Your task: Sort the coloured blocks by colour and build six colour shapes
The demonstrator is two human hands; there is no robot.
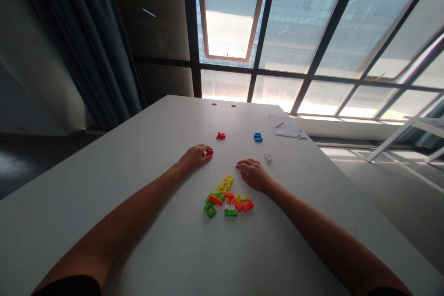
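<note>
My left hand (193, 157) rests on the white table (145, 148), its fingertips around a small red plastic piece (209, 152). My right hand (253, 175) lies palm down with its fingers spread, holding nothing, just right of and above a loose heap of flat plastic pieces (228, 199) in yellow, green, orange and white. Its fingertips are close to the yellow pieces. Farther out lie a second red piece (220, 136), a blue piece (257, 137) and a white piece (267, 157), all apart from my hands.
Papers with a pen (286, 126) lie at the table's far right corner. Two small round holes (224, 105) sit near the far edge. Beyond the table are a large window (277, 23) and a dark curtain (86, 37). A white table frame (409, 136) stands to the right.
</note>
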